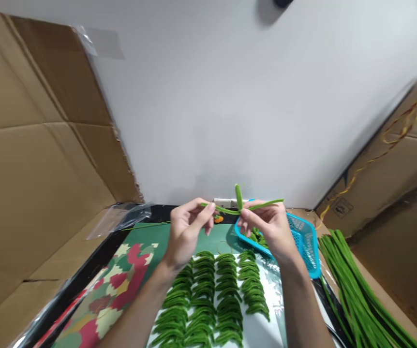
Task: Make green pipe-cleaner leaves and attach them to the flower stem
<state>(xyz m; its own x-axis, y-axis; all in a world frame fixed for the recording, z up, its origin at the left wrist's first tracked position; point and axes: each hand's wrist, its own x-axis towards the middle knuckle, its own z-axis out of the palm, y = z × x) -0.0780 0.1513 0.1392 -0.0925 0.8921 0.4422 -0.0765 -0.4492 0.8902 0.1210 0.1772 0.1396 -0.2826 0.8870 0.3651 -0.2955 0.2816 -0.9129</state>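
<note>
- Biggest thing was the plain pale grey wall (230, 96) behind everything, with a brown cardboard panel (37, 164) on the left and a brown cardboard box (393, 193) on the right.
- On the table, a glossy white sheet (261, 333) carried four columns of fuzzy, dark green arched pieces (203, 290), the rightmost column being the shortest.
- Right of that lay a bundle of long, fuzzy green stems (361, 290).
- A bright blue perforated plastic basket (312, 251) sat behind the right forearm, with more green bits inside.
- The left hand (191, 227) was pinching the left part of the strand between thumb and fingers.
- The right hand (265, 224) pinched it near the middle.
- That fuzzy, bright green strand (226, 210) ran sideways between both hands, above the table, with a short upright part sticking up at the right fingertips.
</note>
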